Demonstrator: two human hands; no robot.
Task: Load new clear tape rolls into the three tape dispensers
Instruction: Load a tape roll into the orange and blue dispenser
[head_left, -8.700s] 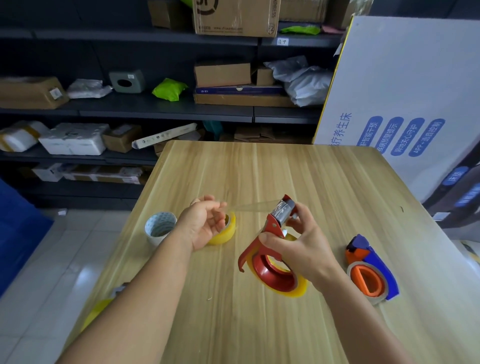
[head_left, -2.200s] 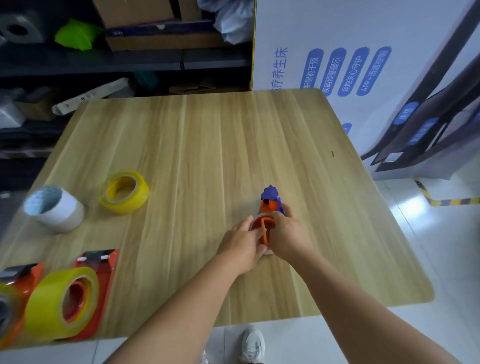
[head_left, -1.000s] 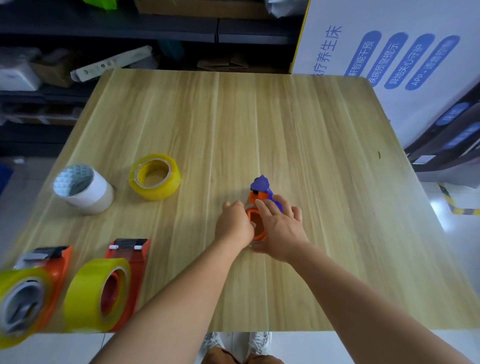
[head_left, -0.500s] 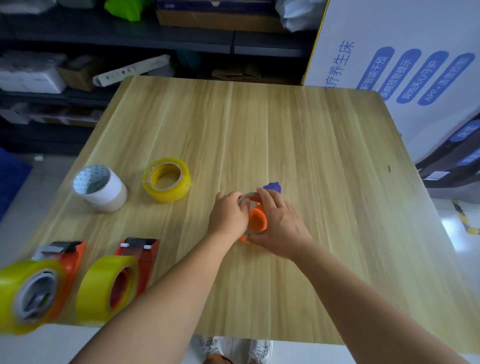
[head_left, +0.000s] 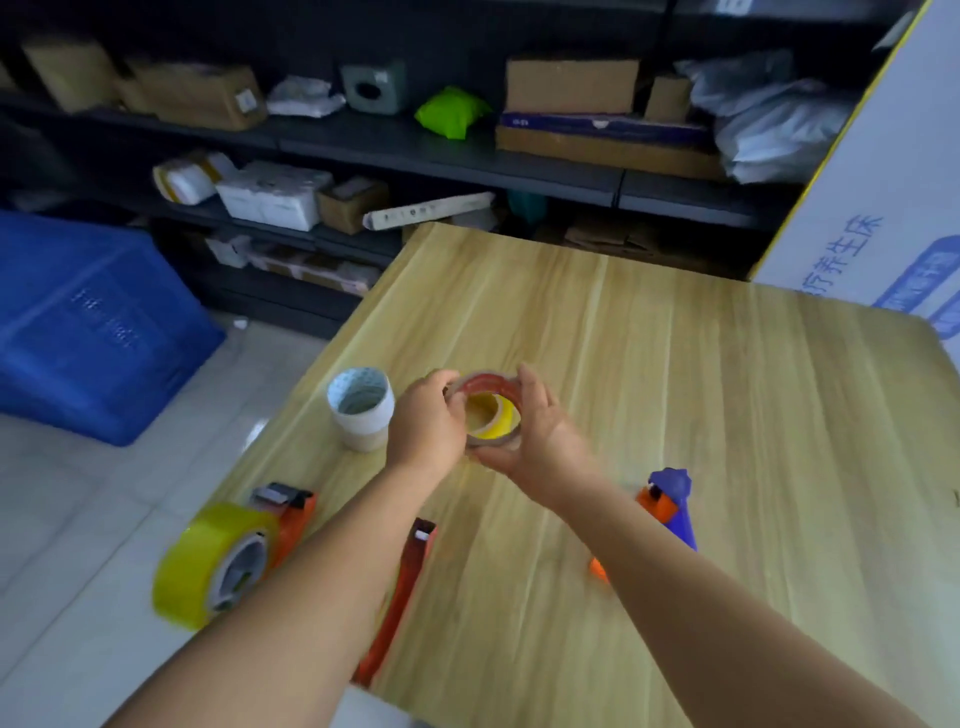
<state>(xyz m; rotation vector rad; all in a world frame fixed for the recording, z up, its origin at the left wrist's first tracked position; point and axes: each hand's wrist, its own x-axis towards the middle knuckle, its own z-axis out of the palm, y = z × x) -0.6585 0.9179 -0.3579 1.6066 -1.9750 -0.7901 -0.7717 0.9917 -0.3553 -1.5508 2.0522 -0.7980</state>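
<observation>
My left hand (head_left: 426, 426) and my right hand (head_left: 540, 436) grip a thin reddish-brown tape ring (head_left: 485, 382) from both sides, just above the table (head_left: 727, 415). Through the ring shows a yellow tape roll (head_left: 496, 418) lying flat on the table. The blue and orange dispenser (head_left: 672, 499) lies to the right, partly behind my right forearm. An orange dispenser (head_left: 291, 512) with a full yellow roll (head_left: 208, 561) on it stands at the front left edge. A red dispenser (head_left: 410, 571) is mostly hidden behind my left forearm.
A white tape roll (head_left: 361, 410) stands upright just left of my left hand. A blue crate (head_left: 78, 322) sits on the floor at the left. Dark shelves with boxes (head_left: 566, 88) run along the back, and a large white carton (head_left: 883, 208) leans at the right.
Both hands have left the blue and orange dispenser, carrying the thin ring away to the left, over the yellow roll. The view has swung up and left.
</observation>
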